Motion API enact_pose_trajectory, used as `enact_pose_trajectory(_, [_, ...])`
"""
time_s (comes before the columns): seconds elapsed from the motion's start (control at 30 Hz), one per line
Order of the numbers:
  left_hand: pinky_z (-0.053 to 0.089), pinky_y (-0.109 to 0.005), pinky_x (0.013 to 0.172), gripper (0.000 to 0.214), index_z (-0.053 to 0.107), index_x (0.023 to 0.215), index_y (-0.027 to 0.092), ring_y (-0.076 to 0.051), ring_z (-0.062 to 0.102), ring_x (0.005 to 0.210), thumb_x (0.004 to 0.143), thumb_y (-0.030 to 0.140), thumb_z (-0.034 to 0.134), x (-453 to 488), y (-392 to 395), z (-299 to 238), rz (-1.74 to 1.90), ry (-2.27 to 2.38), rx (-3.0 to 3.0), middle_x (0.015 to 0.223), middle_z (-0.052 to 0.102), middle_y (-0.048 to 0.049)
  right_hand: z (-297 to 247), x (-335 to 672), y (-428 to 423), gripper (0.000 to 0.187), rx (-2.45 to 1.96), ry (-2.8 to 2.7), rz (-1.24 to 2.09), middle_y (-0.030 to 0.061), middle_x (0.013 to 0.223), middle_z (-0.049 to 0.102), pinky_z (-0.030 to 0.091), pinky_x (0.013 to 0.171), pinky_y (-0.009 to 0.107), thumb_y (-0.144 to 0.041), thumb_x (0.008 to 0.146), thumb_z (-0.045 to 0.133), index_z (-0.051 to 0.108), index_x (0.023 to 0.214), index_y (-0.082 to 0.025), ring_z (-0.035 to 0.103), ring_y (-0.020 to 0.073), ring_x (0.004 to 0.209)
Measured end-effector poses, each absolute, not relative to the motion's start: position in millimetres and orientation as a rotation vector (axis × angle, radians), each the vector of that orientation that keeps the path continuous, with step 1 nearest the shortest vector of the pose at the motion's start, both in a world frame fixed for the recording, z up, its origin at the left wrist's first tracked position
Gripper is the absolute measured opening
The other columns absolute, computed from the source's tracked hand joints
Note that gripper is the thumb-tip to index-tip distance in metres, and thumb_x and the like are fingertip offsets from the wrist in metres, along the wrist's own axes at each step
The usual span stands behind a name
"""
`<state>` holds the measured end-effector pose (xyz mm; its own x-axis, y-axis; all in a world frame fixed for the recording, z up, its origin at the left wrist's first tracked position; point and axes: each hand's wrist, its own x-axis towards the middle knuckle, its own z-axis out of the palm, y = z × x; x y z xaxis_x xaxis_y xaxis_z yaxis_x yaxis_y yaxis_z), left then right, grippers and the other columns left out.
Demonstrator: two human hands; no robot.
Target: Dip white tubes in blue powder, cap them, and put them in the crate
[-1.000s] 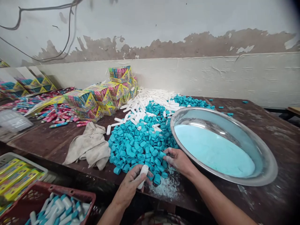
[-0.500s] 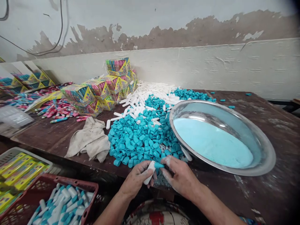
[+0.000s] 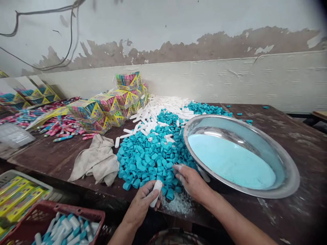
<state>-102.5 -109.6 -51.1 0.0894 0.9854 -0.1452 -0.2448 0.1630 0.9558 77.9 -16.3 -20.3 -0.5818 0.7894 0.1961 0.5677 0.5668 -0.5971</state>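
My left hand (image 3: 142,203) is closed round a white tube (image 3: 156,193) at the near edge of the dark wooden table (image 3: 293,143). My right hand (image 3: 190,181) reaches forward with fingers spread over the near side of a heap of teal caps (image 3: 148,156), fingertips touching them; it holds nothing I can see. White powder (image 3: 178,204) lies on the table between both hands. Behind the caps lies a pile of white tubes (image 3: 163,109).
A large steel basin (image 3: 288,183) with pale blue powder sits right of the caps. A beige cloth (image 3: 98,160) lies left. Coloured boxes (image 3: 107,105) and pink-blue sticks (image 3: 61,126) are behind. A red crate (image 3: 51,207) of capped tubes and a grey tray (image 3: 15,173) stand below left.
Half a second ago both hands met at the tube with a teal cap at its end. Now my right hand has moved away to the cap heap and the tube shows no cap.
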Motion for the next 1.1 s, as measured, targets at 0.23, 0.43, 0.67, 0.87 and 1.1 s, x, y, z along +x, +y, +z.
enact_pose_trajectory(0.23, [0.032, -0.02, 0.047, 0.031, 0.055, 0.08, 0.013, -0.009, 0.042, 0.049, 0.08, 0.043, 0.051, -97, -108, -49, 1.066, 1.123, 1.048, 0.058, 0.05, 0.0006, -26, 40, 37, 0.034, -1.463, -2.595, 0.17, 0.0125, 0.105, 0.053, 0.044, 0.073, 0.029, -0.008, 0.083, 0.037, 0.055, 0.112, -0.015, 0.057, 0.0193, 0.083])
enact_pose_trajectory(0.43, [0.032, -0.02, 0.047, 0.03, 0.054, 0.08, 0.014, -0.009, 0.043, 0.049, 0.08, 0.044, 0.052, -99, -104, -54, 1.085, 1.096, 1.03, 0.063, 0.052, 0.0003, -29, 26, 46, 0.022, -1.404, -2.651, 0.143, 0.0103, 0.099, 0.054, 0.044, 0.07, 0.028, -0.018, 0.079, 0.048, 0.059, 0.097, -0.016, 0.057, 0.0196, 0.082])
enact_pose_trajectory(0.67, [0.032, -0.02, 0.046, 0.035, 0.055, 0.077, 0.012, -0.009, 0.041, 0.048, 0.079, 0.047, 0.051, -97, -103, -50, 1.089, 1.062, 1.045, 0.057, 0.049, 0.0005, -33, 14, 51, 0.015, -1.384, -2.573, 0.158, 0.0111, 0.098, 0.054, 0.044, 0.073, 0.03, -0.023, 0.079, 0.051, 0.062, 0.085, -0.015, 0.056, 0.0208, 0.085])
enact_pose_trajectory(0.87, [0.031, -0.02, 0.047, 0.033, 0.056, 0.083, 0.012, -0.008, 0.042, 0.049, 0.079, 0.045, 0.053, -103, -108, -51, 1.156, 1.094, 0.975, 0.062, 0.053, -0.0013, -24, 31, 45, 0.018, -1.229, -2.502, 0.298, 0.0064, 0.098, 0.056, 0.046, 0.074, 0.027, -0.02, 0.078, 0.054, 0.059, 0.095, -0.017, 0.057, 0.0165, 0.084])
enact_pose_trajectory(1.1, [0.032, -0.021, 0.047, 0.048, 0.052, 0.112, 0.012, -0.01, 0.045, 0.048, 0.077, 0.045, 0.056, -97, -104, -52, 1.19, 0.961, 0.856, 0.064, 0.058, -0.0035, -44, 68, -15, 0.025, -0.577, -2.393, 0.069, 0.016, 0.117, 0.052, 0.045, 0.088, 0.038, -0.009, 0.084, 0.043, 0.05, 0.107, -0.014, 0.047, 0.0222, 0.112])
